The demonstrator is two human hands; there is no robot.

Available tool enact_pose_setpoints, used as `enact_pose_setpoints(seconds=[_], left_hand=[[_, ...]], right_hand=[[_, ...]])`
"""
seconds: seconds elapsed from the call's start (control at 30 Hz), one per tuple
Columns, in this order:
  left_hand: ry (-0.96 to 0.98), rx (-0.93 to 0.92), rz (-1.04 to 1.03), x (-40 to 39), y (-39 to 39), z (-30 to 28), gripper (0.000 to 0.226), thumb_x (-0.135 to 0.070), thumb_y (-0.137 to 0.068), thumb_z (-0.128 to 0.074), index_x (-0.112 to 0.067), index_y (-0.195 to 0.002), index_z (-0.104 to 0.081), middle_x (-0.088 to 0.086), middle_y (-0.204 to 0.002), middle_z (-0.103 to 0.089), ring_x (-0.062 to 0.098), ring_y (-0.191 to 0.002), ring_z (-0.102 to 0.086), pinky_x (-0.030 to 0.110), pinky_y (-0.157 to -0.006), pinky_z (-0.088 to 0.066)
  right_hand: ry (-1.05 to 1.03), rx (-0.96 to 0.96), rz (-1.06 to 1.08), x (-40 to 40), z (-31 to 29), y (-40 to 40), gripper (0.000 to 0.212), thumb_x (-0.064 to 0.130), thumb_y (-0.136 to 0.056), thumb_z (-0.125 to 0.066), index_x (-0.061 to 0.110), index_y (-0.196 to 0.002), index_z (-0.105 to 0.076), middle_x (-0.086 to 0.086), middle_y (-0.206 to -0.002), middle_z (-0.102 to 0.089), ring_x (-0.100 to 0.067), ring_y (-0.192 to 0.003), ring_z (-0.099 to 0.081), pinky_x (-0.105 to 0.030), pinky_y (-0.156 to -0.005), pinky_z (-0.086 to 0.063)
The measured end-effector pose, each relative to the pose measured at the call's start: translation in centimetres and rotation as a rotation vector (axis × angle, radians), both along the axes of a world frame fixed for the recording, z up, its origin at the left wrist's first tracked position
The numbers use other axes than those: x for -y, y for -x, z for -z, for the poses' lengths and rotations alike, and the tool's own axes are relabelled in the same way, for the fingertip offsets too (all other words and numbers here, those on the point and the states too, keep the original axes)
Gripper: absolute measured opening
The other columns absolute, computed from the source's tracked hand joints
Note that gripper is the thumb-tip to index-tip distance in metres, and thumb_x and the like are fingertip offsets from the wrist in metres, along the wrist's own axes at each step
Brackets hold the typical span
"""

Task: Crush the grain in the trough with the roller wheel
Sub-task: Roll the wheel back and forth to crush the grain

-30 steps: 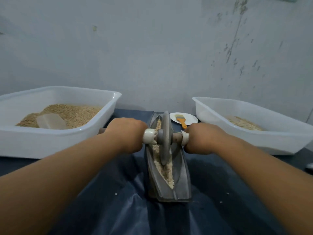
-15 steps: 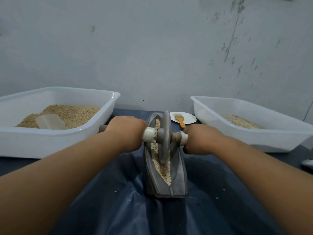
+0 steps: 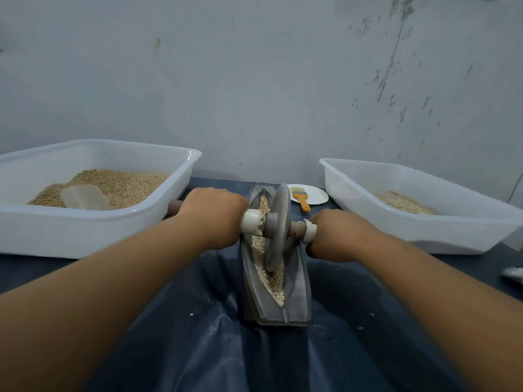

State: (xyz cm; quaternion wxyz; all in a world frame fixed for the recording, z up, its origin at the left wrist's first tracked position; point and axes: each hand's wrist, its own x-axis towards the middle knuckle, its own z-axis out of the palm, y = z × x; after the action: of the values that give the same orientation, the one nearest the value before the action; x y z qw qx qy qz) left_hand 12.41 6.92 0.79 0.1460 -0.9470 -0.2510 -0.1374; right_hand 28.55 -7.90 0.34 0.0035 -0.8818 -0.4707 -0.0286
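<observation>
— Where is the roller wheel point(image 3: 278, 226) right now?

— It stands on edge in the grey trough point(image 3: 295, 290), about the middle of its length, leaning a little to the right at the top. Its lower rim sits down in the grain point(image 3: 273, 281).

— And the hands?

— Both are clenched around the wheel's axle. The left hand point(image 3: 212, 215) wraps the handle on the left side, with a brown end of it poking out past the knuckles. The right hand point(image 3: 335, 236) wraps the handle on the right. A white sleeve on the axle shows between each fist and the wheel.

— How does the grain lie?

— A pale strip runs along the groove, from the far end behind the wheel to the near tip in front of it. A few loose kernels lie on the dark sheet point(image 3: 226, 357) covering the desk.

— What else is there?

— A white tub point(image 3: 93, 224) on the left holds a heap of grain with a translucent scoop point(image 3: 85, 197) lying in it. Another white tub point(image 3: 441, 222) on the right holds a thinner layer. Between them, behind the trough, an orange-handled brush point(image 3: 301, 198) lies on a small white plate point(image 3: 317, 193).
</observation>
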Motion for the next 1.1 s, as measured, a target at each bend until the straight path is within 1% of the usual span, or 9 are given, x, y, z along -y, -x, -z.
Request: enact_pose_setpoints(seconds=[0.1, 0.23, 0.43, 0.5, 0.63, 0.77, 0.83, 1.0, 1.1], left_hand=[[-0.059, 0.051, 0.019, 0.4, 0.9, 0.4, 0.03, -0.027, -0.079, -0.062, -0.031, -0.078, -0.033, -0.009, -0.061, -0.033, 0.011, -0.056, -0.038, 0.028, -0.056, -0.031], [-0.298, 0.167, 0.003, 1.7, 2.8, 2.1, 0.049, -0.034, -0.063, -0.073, -0.032, -0.072, -0.026, -0.009, -0.051, -0.017, 0.003, -0.045, -0.008, 0.022, -0.047, -0.001], [-0.062, 0.188, -0.09, 0.8, 1.1, 1.7, 0.02, -0.027, -0.084, -0.057, -0.032, -0.085, -0.037, -0.009, -0.063, -0.034, 0.006, -0.051, -0.028, 0.023, -0.045, -0.013], [-0.104, 0.204, -0.047, 1.0, 1.6, 2.1, 0.022, -0.027, -0.082, -0.06, -0.03, -0.082, -0.038, -0.009, -0.06, -0.031, 0.01, -0.052, -0.032, 0.025, -0.049, -0.018], [-0.245, 0.254, 0.083, 1.3, 2.3, 2.8, 0.039, -0.026, -0.069, -0.069, -0.027, -0.073, -0.03, -0.01, -0.054, -0.018, 0.013, -0.051, -0.03, 0.026, -0.048, -0.009], [-0.149, 0.224, 0.048, 0.6, 1.1, 2.3, 0.027, -0.031, -0.082, -0.059, -0.029, -0.079, -0.032, -0.009, -0.061, -0.03, 0.015, -0.065, -0.043, 0.029, -0.058, -0.031], [-0.099, 0.239, 0.033, 0.5, 1.1, 2.4, 0.026, -0.031, -0.082, -0.059, -0.03, -0.08, -0.033, -0.009, -0.062, -0.032, 0.015, -0.065, -0.044, 0.029, -0.06, -0.033], [-0.178, 0.338, 0.102, 1.1, 3.7, 4.5, 0.043, -0.02, -0.058, -0.079, -0.025, -0.068, -0.037, -0.009, -0.051, -0.036, 0.016, -0.044, -0.039, 0.021, -0.044, -0.015], [-0.108, 0.335, 0.03, 0.5, 3.0, 4.5, 0.029, -0.026, -0.076, -0.066, -0.027, -0.076, -0.037, -0.009, -0.06, -0.039, 0.016, -0.055, -0.045, 0.026, -0.047, -0.025]], right_hand=[[-0.019, 0.006, 0.015, 1.0, 0.4, 0.0, 0.016, 0.034, -0.071, -0.066, 0.031, -0.069, -0.05, 0.009, -0.071, -0.059, -0.009, -0.065, -0.056, -0.026, -0.054, -0.041], [-0.118, 0.184, -0.014, 2.5, 1.6, 0.4, 0.011, 0.041, -0.063, -0.056, 0.033, -0.067, -0.049, 0.01, -0.063, -0.056, -0.006, -0.058, -0.051, -0.024, -0.046, -0.032], [-0.074, 0.167, -0.005, 0.0, 0.1, 0.5, 0.007, 0.032, -0.074, -0.06, 0.029, -0.074, -0.053, 0.009, -0.07, -0.061, -0.01, -0.064, -0.054, -0.024, -0.051, -0.037], [-0.095, 0.177, 0.002, 0.7, 0.4, 0.6, 0.012, 0.034, -0.074, -0.06, 0.029, -0.071, -0.05, 0.01, -0.068, -0.058, -0.008, -0.062, -0.051, -0.024, -0.05, -0.035], [-0.178, 0.26, 0.033, 2.7, 2.2, 1.0, 0.017, 0.043, -0.07, -0.058, 0.032, -0.067, -0.045, 0.01, -0.062, -0.052, -0.005, -0.056, -0.045, -0.024, -0.045, -0.028], [-0.154, 0.168, 0.044, 1.6, 1.3, 1.5, 0.014, 0.036, -0.076, -0.059, 0.03, -0.069, -0.048, 0.011, -0.068, -0.053, -0.009, -0.059, -0.047, -0.025, -0.05, -0.034], [-0.148, 0.162, 0.038, 1.2, 1.0, 1.5, 0.013, 0.033, -0.076, -0.059, 0.029, -0.07, -0.047, 0.01, -0.069, -0.053, -0.012, -0.062, -0.049, -0.026, -0.053, -0.037], [-0.239, 0.478, -0.054, 1.8, 1.3, 1.6, 0.025, 0.032, -0.07, -0.057, 0.028, -0.06, -0.035, 0.008, -0.054, -0.04, -0.007, -0.047, -0.031, -0.023, -0.045, -0.016], [-0.205, 0.436, -0.063, 0.8, 0.8, 1.4, 0.022, 0.027, -0.075, -0.056, 0.026, -0.062, -0.037, 0.008, -0.058, -0.042, -0.01, -0.05, -0.035, -0.024, -0.046, -0.018]])
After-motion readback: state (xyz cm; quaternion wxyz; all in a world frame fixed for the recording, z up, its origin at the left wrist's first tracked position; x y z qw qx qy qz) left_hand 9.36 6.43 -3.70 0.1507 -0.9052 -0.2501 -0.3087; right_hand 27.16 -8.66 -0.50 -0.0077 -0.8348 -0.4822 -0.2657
